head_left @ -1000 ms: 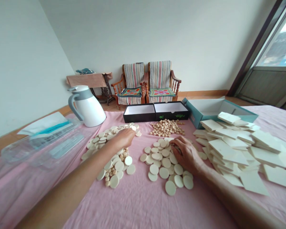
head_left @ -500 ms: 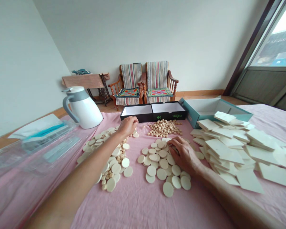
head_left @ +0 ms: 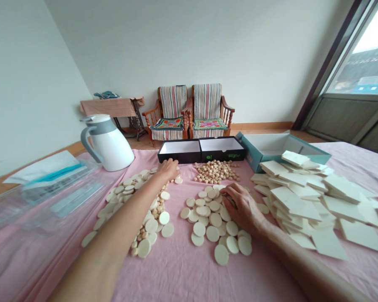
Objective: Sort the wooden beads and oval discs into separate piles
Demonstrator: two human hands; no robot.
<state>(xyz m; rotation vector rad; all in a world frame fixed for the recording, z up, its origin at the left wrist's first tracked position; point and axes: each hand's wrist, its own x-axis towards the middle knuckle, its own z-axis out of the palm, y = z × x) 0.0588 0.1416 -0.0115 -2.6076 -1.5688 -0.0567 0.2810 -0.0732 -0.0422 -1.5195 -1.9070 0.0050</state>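
While the person's left hand hung over the far end of the left-hand discs, its fingers curled downward; whether they gripped anything could not be told. Small beads lay among those discs, on that hand's near side, partly hidden by the forearm. The right hand curled over the right-hand discs, which spread leftward and nearer; its grip was hidden too. Just beyond its fingers sat a bead heap. Black boxes stood past the left hand, a teal box past the right, and square panels piled near the right hand's outer side.
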